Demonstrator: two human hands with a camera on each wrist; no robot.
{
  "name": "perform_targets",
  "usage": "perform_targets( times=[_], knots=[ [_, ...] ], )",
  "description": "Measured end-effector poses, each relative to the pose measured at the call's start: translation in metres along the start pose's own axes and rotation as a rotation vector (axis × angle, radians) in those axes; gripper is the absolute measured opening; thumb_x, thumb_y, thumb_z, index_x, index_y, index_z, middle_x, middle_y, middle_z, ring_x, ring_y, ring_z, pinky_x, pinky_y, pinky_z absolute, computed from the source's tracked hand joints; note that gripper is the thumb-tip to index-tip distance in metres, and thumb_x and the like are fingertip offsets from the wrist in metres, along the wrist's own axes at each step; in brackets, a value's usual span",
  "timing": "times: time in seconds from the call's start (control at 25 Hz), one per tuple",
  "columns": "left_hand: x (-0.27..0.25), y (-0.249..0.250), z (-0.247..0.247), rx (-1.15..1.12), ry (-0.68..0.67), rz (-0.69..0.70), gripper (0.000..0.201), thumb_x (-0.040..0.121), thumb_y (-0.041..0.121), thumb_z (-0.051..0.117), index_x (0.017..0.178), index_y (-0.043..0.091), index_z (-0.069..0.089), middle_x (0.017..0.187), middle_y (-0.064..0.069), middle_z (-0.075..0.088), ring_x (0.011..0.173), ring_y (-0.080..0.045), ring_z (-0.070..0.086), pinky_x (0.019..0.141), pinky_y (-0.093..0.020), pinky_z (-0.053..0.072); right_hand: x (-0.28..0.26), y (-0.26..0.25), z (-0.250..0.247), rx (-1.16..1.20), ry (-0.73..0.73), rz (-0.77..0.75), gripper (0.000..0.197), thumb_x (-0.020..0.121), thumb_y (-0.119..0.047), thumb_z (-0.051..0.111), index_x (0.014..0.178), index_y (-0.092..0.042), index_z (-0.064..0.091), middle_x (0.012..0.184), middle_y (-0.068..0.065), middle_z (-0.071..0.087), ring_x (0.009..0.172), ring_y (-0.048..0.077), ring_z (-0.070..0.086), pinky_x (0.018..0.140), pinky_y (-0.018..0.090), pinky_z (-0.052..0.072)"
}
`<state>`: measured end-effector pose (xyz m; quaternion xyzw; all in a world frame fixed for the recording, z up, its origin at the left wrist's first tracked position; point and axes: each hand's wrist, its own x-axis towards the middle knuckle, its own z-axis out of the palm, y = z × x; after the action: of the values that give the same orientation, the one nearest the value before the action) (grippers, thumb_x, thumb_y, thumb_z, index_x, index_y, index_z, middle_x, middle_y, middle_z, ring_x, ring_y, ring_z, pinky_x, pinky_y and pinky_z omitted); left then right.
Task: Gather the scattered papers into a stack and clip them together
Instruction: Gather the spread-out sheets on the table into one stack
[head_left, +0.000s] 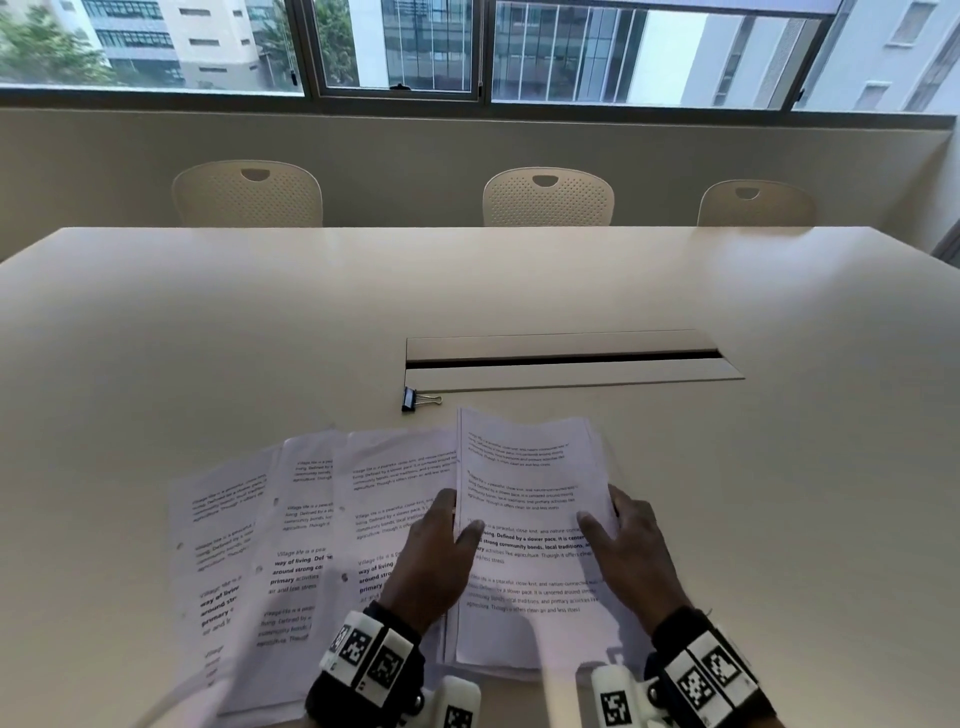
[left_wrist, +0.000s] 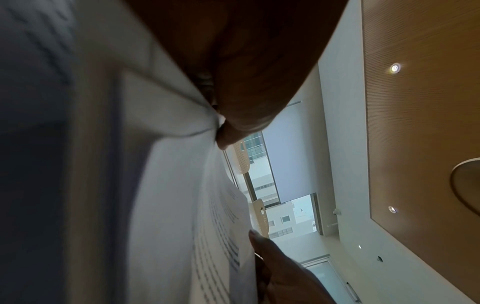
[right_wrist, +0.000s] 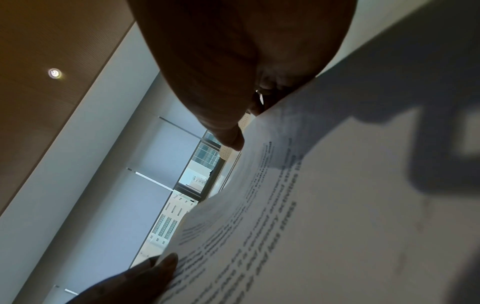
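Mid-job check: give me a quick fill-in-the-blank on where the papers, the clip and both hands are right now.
1. The left hand and right hand hold the stack of papers by its two ____ edges.
2. The binder clip lies on the table, ____ of the stack.
3. The loose sheets lie fanned out to the ____ of the stack.
4. Across the table stand ____ chairs.

Missing words: side; beyond (on the far side); left; three
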<state>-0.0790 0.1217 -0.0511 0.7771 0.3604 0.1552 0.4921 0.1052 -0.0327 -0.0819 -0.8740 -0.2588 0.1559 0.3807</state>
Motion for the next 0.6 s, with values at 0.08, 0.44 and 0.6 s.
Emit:
perform_targets(
  times=[0.08,0.44,0.6],
  knots=[
    [-0.001,0.001,-0.003,-0.042,0.012,0.027,0.022,0.103,0.016,0.055,0.124,0.016,0.061,0.118,0.003,0.075,0.107,-0.017,0.071,0.085,-0.024,0.054,0.003,0.000,-0.001,0.010,-0.004,-0.009,0.060,0.089,-0.061,0.066,0.136,-0.022,0.063,0.124,0.010,0.062,0.117,0.029,0.062,0.106,0.043,0.053],
    [-0.012,0.038,-0.048,-0.635,0.011,0.047,0.019,0.100,0.008,0.063,0.116,0.000,0.065,0.110,-0.020,0.082,0.103,-0.042,0.078,0.091,-0.061,0.061,-0.014,-0.053,-0.055,0.889,-0.307,0.035,0.031,0.099,-0.019,0.062,0.125,-0.002,0.067,0.120,0.020,0.078,0.111,0.039,0.075,0.089,0.049,0.063],
    [-0.016,0.056,-0.061,-0.628,-0.051,0.111,0.029,0.093,0.008,0.074,0.122,0.009,0.069,0.119,-0.015,0.080,0.110,-0.039,0.076,0.096,-0.062,0.059,-0.023,-0.082,-0.065,0.929,-0.282,-0.065,0.022,0.089,-0.010,0.069,0.108,-0.011,0.080,0.117,0.018,0.080,0.107,0.037,0.076,0.092,0.051,0.060]
  ],
)
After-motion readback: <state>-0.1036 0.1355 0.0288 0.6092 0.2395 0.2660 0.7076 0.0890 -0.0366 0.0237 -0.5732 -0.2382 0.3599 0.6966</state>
